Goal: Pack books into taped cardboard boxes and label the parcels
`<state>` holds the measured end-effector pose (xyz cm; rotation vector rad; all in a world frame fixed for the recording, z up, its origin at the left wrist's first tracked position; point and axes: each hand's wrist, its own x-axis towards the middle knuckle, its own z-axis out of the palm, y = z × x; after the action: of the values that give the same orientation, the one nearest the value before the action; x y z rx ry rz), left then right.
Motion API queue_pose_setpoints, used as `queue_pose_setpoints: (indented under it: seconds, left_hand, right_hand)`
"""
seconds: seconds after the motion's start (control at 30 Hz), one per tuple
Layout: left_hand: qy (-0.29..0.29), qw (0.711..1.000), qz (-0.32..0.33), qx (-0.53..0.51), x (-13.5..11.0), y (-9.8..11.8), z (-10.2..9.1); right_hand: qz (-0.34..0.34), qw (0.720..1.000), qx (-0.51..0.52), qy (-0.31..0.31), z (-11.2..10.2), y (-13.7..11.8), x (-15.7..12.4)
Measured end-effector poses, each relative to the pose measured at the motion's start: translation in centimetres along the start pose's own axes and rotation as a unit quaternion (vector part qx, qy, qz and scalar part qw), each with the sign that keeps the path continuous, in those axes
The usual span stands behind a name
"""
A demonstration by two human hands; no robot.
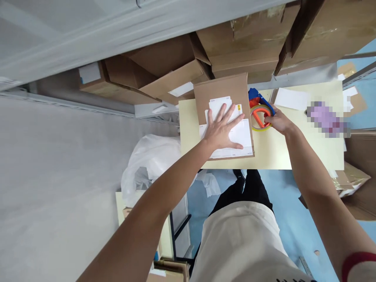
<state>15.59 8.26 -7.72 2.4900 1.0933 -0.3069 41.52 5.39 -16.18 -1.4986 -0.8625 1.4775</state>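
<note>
A flat brown cardboard piece lies on the pale yellow tabletop. White printed papers rest on it, one with a small yellow mark. My left hand presses flat on these papers, fingers spread wide. Just right of the cardboard, my right hand grips a tape dispenser with blue and orange parts and a roll of yellowish tape. The dispenser is close to the cardboard's right edge; whether they touch is unclear.
Behind the table stand cardboard boxes on a shelf. White papers and a blurred purple item lie on the table's right. A white plastic bag is at left, an open carton at right.
</note>
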Motion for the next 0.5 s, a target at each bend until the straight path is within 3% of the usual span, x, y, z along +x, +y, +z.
queue_pose_setpoints:
  seconds: [0.1, 0.23, 0.3, 0.37, 0.5]
  left_hand:
    - [-0.001, 1.000, -0.001, 0.000, 0.0, -0.1, 0.2]
    - [0.003, 1.000, 0.008, -0.004, 0.0, -0.3, 0.3]
    - [0.004, 1.000, 0.009, -0.002, 0.0, -0.3, 0.4]
    - [0.001, 1.000, 0.006, 0.004, 0.0, -0.2, 0.4]
    - [-0.001, 1.000, -0.006, 0.016, 0.0, 0.0, 0.5]
  right_hand:
    - [0.017, 0.996, -0.078, -0.030, -1.1, 2.2, -4.6]
    - [0.048, 0.996, -0.071, -0.033, -0.5, 6.5, -14.5]
    - [0.067, 0.996, -0.049, -0.029, 1.4, 8.8, -19.3]
    - [0.060, 0.997, -0.040, 0.015, 4.1, 10.8, -22.7]
    - [0.018, 0.993, -0.015, 0.112, 10.4, 13.2, -24.3]
